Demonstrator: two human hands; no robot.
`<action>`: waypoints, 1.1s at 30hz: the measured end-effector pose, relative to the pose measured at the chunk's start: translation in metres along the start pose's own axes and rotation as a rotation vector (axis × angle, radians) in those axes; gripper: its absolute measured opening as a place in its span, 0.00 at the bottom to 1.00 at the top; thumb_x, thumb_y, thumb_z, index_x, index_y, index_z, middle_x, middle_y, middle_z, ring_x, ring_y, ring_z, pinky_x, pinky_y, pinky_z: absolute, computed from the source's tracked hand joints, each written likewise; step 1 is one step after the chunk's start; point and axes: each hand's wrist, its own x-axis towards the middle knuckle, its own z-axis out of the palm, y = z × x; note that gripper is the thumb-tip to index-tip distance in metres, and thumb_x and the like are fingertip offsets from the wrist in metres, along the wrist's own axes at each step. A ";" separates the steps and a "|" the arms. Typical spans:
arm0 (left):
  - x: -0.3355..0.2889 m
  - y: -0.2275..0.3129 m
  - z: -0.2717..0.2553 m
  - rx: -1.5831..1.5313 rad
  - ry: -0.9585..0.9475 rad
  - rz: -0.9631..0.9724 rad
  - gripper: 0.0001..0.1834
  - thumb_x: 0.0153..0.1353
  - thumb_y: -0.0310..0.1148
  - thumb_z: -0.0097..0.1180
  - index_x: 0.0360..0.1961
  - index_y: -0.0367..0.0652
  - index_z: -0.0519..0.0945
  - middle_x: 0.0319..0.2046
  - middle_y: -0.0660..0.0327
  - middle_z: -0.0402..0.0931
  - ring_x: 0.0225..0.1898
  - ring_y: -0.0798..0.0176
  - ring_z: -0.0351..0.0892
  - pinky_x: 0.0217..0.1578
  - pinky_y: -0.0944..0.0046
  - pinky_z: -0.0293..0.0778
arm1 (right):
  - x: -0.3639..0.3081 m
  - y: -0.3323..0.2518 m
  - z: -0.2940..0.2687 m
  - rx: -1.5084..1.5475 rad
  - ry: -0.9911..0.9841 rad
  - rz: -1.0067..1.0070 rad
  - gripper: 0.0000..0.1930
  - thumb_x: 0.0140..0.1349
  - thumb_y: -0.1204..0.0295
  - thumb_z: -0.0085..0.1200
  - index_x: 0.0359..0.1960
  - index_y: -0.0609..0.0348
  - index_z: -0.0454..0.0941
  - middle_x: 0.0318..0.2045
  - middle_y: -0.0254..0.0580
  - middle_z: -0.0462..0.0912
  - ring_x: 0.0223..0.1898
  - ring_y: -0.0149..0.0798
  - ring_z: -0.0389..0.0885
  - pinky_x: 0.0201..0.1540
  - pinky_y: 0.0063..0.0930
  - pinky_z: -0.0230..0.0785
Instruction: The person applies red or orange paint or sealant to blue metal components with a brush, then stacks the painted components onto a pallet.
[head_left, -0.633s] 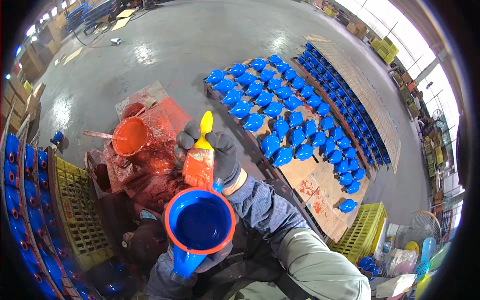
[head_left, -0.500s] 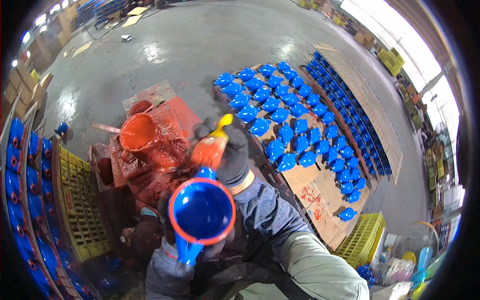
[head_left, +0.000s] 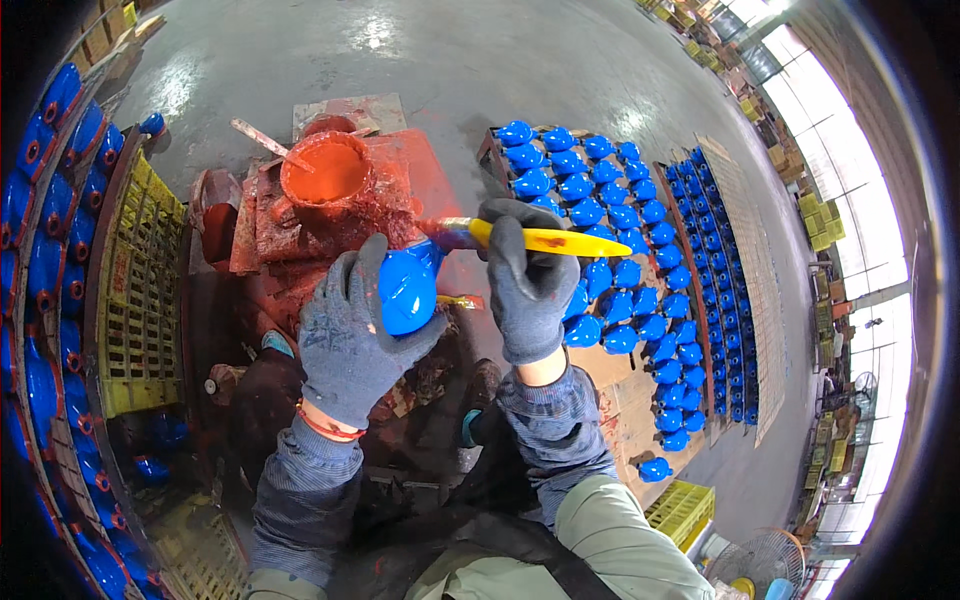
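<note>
Cupping a glossy blue part (head_left: 408,290), the gloved left hand (head_left: 350,335) curls round its near side; the gloved right hand (head_left: 530,285) pinches a yellow-handled brush (head_left: 575,243), its tip by the part's far end; beyond, a paint bucket (head_left: 328,172) sits toward the far edge of a red-stained bench (head_left: 408,165).

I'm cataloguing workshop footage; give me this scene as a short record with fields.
Left hand: gloved, gripping a blue part
Right hand: gloved, holding a yellow-handled brush
Bristles: at or very near the part's far end
Bucket: red-orange paint inside, stick leaning in
Right side: rows of blue pieces on cardboard
Left side: yellow crate
</note>
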 end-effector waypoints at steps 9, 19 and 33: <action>0.000 -0.016 -0.002 -0.772 -0.160 -0.399 0.39 0.55 0.56 0.64 0.59 0.39 0.70 0.50 0.50 0.77 0.51 0.54 0.79 0.50 0.56 0.75 | 0.003 0.013 -0.016 0.216 -0.002 0.073 0.05 0.68 0.75 0.51 0.39 0.63 0.79 0.38 0.40 0.83 0.36 0.30 0.81 0.38 0.22 0.73; -0.016 -0.005 0.027 -2.523 -0.386 -0.802 0.46 0.60 0.60 0.54 0.70 0.40 0.58 0.59 0.40 0.69 0.36 0.47 0.82 0.25 0.63 0.75 | -0.015 0.090 0.009 1.202 -0.193 0.761 0.22 0.71 0.55 0.47 0.57 0.59 0.72 0.51 0.47 0.82 0.50 0.43 0.82 0.46 0.33 0.79; -0.003 -0.016 0.016 -1.062 -0.307 -0.629 0.35 0.58 0.49 0.65 0.59 0.39 0.70 0.50 0.51 0.78 0.49 0.51 0.79 0.48 0.53 0.75 | 0.007 0.017 -0.015 0.302 -0.096 0.178 0.22 0.73 0.56 0.44 0.50 0.64 0.77 0.38 0.46 0.84 0.36 0.36 0.83 0.40 0.29 0.73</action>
